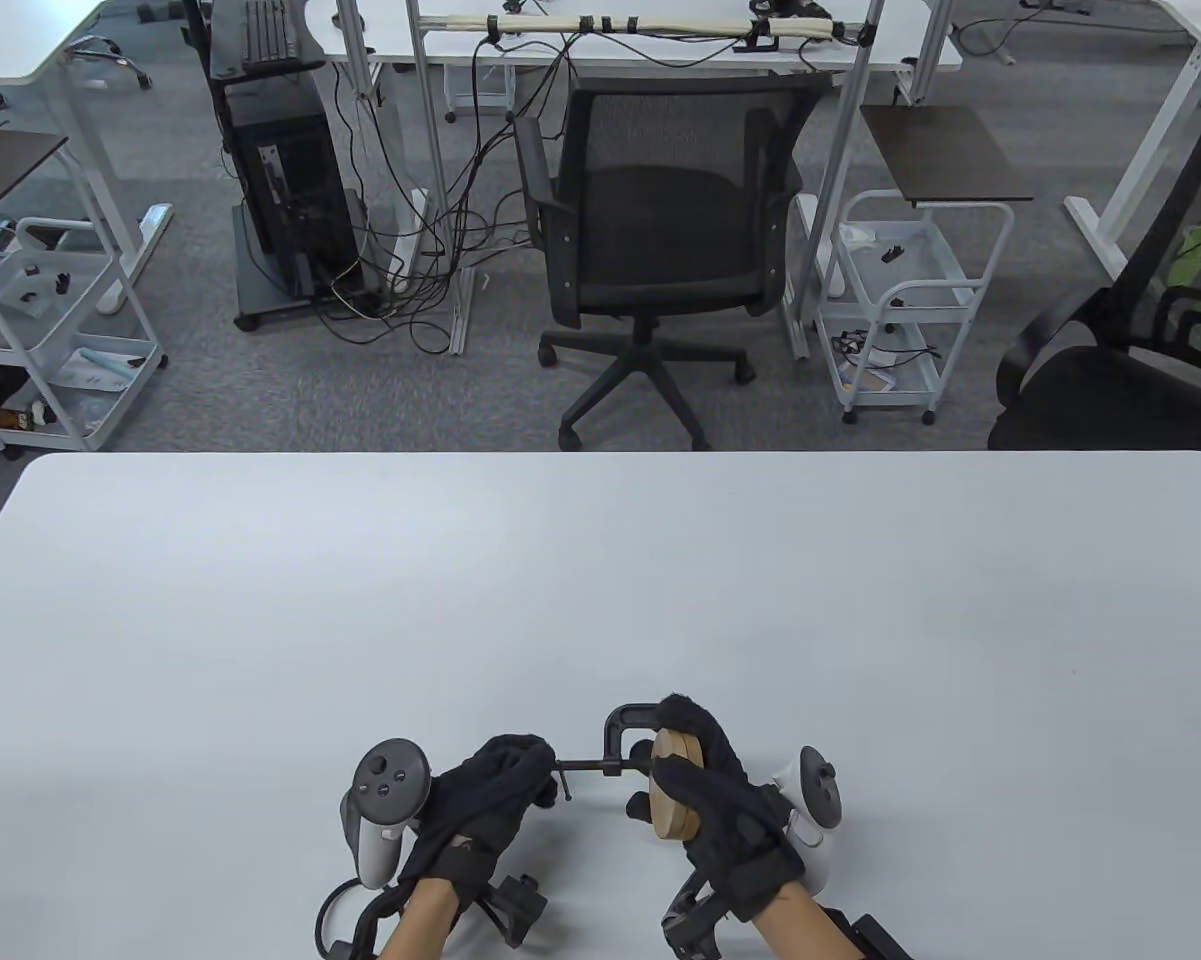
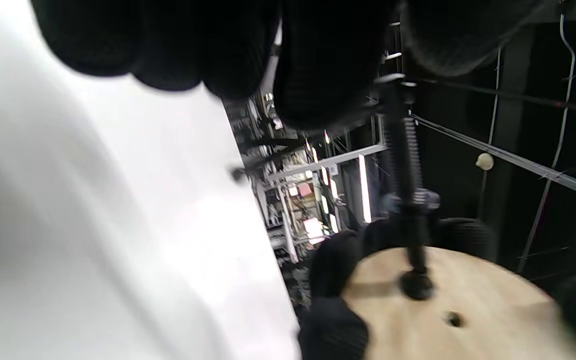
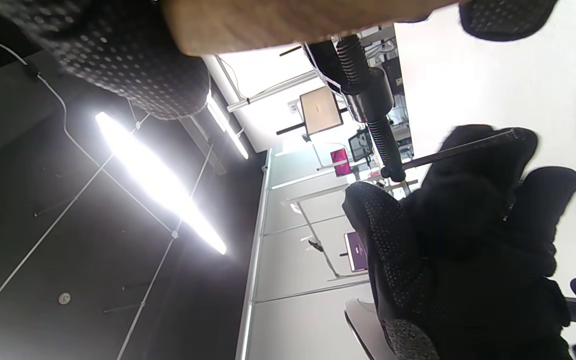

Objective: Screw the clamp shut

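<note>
A black C-clamp (image 1: pixel 623 717) is held just above the white table (image 1: pixel 600 600) near its front edge. A round wooden disc (image 1: pixel 674 790) sits in its jaws. My right hand (image 1: pixel 702 762) grips the disc and the clamp frame. The threaded screw (image 1: pixel 600 768) runs left to a thin T-handle (image 1: pixel 563 779), which my left hand (image 1: pixel 533 766) pinches. In the left wrist view the screw (image 2: pixel 404 150) ends in a pad (image 2: pixel 417 285) that touches the disc's face (image 2: pixel 468 310). The right wrist view shows the screw (image 3: pixel 365 90), the handle bar (image 3: pixel 463 147) and the left glove (image 3: pixel 468 240).
A black office chair (image 1: pixel 660 240) stands beyond the table's far edge, with white carts (image 1: pixel 905 300) and a computer stand (image 1: pixel 290 170) on the floor behind. Nothing else lies on the table but the hands and clamp.
</note>
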The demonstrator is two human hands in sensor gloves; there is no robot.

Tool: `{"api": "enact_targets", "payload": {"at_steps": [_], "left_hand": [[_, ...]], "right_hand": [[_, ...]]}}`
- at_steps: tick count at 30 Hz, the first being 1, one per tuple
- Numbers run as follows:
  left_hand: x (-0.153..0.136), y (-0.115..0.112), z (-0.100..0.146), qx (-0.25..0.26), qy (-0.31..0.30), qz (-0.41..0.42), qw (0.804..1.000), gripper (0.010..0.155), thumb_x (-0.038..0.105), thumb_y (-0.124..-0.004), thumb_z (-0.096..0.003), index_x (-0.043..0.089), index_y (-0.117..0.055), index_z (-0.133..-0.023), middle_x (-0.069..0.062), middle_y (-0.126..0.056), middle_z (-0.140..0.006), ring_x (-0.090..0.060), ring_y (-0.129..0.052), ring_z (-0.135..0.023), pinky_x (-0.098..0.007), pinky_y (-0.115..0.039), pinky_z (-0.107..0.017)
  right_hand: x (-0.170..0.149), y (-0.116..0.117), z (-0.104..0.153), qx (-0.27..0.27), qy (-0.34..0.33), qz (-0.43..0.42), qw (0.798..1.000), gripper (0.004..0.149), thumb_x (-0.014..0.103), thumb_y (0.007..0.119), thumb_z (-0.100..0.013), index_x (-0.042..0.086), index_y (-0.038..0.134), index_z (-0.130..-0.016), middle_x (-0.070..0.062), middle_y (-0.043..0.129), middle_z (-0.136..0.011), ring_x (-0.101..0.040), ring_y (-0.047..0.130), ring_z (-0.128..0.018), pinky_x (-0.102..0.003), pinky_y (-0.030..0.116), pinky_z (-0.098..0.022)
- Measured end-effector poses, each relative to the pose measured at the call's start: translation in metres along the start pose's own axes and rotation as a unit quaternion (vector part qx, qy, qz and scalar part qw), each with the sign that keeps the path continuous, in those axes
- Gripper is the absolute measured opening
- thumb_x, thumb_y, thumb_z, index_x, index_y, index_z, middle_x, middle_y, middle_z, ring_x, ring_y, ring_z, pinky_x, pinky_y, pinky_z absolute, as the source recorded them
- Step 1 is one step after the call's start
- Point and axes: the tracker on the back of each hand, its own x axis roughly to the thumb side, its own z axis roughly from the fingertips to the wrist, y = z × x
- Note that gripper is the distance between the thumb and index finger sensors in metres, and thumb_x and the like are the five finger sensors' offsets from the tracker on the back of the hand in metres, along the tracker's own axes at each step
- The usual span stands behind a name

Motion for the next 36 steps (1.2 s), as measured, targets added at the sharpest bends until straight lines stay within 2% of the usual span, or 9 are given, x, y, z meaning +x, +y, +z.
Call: {"api": "enact_targets", "payload": {"at_steps": [2,5,7,10,17,25,28,32,36], "left_hand": [[-0.003,-0.004,-0.001,-0.048,0.031,0.010,0.998,0.066,0.065,-0.066,-0.0542,0.010,-0.101,-0.048,-0.020,-0.082,-0.095,-0.052,-0.077,-0.083,-0.056,-0.077,-0.052],[-0.009,-0.014,-0.003,-0.122,0.044,0.060,0.990,0.080,0.068,-0.059,-0.0558,0.000,-0.092,-0.081,-0.025,-0.062,-0.108,-0.056,-0.063,-0.091,-0.058,-0.071,-0.058],[-0.007,-0.018,-0.003,-0.127,0.033,0.081,0.988,0.076,0.067,-0.059,-0.0566,0.006,-0.074,-0.099,-0.028,-0.050,-0.112,-0.056,-0.055,-0.095,-0.060,-0.066,-0.062],[-0.004,-0.019,-0.004,-0.125,0.012,0.093,0.988,0.072,0.062,-0.062,-0.0576,0.010,-0.061,-0.108,-0.028,-0.043,-0.113,-0.055,-0.052,-0.096,-0.061,-0.065,-0.063],[0.004,-0.013,-0.004,-0.085,-0.041,0.073,0.993,0.061,0.045,-0.074,-0.0551,0.021,-0.060,-0.109,-0.023,-0.049,-0.113,-0.052,-0.055,-0.098,-0.062,-0.065,-0.062],[0.013,-0.009,-0.003,-0.060,-0.086,0.064,0.992,0.044,0.029,-0.082,-0.0498,0.033,-0.080,-0.093,-0.018,-0.057,-0.113,-0.050,-0.058,-0.099,-0.064,-0.066,-0.063],[0.012,-0.008,-0.003,-0.060,-0.084,0.064,0.993,0.044,0.028,-0.082,-0.0499,0.032,-0.080,-0.094,-0.019,-0.058,-0.112,-0.050,-0.058,-0.099,-0.064,-0.066,-0.062],[0.015,-0.001,-0.003,-0.069,-0.076,0.052,0.993,0.061,0.039,-0.080,-0.0523,0.024,-0.062,-0.108,-0.023,-0.052,-0.113,-0.052,-0.055,-0.098,-0.064,-0.064,-0.062],[0.012,0.009,0.001,-0.009,-0.047,0.010,0.999,0.054,0.049,-0.079,-0.0524,0.015,-0.077,-0.094,-0.022,-0.063,-0.108,-0.052,-0.064,-0.093,-0.062,-0.069,-0.059]], "right_hand": [[0.000,0.000,0.000,0.002,0.000,-0.003,1.000,0.075,0.053,0.089,-0.051,0.023,0.049,-0.108,-0.004,0.034,-0.115,-0.053,0.044,-0.094,-0.069,0.062,-0.053],[0.000,0.001,0.000,0.005,0.001,-0.001,1.000,0.075,0.052,0.089,-0.051,0.023,0.049,-0.107,-0.003,0.034,-0.115,-0.053,0.044,-0.094,-0.069,0.061,-0.054],[-0.001,0.000,0.000,0.009,0.004,-0.006,1.000,0.075,0.053,0.089,-0.051,0.023,0.050,-0.107,-0.003,0.034,-0.115,-0.053,0.045,-0.094,-0.069,0.062,-0.053],[-0.002,0.000,0.000,0.009,0.006,-0.004,1.000,0.075,0.052,0.089,-0.051,0.023,0.049,-0.108,-0.003,0.034,-0.115,-0.053,0.044,-0.094,-0.069,0.062,-0.054],[-0.003,0.001,-0.001,0.011,0.007,-0.001,1.000,0.075,0.053,0.089,-0.051,0.023,0.049,-0.108,-0.004,0.035,-0.114,-0.053,0.045,-0.094,-0.069,0.062,-0.054],[-0.003,0.001,0.000,0.009,0.011,-0.002,1.000,0.075,0.052,0.089,-0.051,0.023,0.049,-0.108,-0.004,0.035,-0.114,-0.053,0.044,-0.094,-0.069,0.062,-0.053],[-0.003,0.001,0.000,0.009,0.011,-0.003,1.000,0.075,0.053,0.089,-0.051,0.023,0.049,-0.108,-0.004,0.035,-0.114,-0.053,0.045,-0.094,-0.069,0.062,-0.053],[-0.002,0.001,0.000,0.007,0.007,-0.003,1.000,0.075,0.052,0.088,-0.051,0.023,0.049,-0.108,-0.004,0.035,-0.114,-0.053,0.044,-0.094,-0.069,0.062,-0.054],[-0.001,0.002,0.000,0.008,0.004,-0.001,1.000,0.075,0.053,0.088,-0.051,0.023,0.049,-0.108,-0.004,0.035,-0.114,-0.053,0.044,-0.094,-0.069,0.062,-0.054]]}}
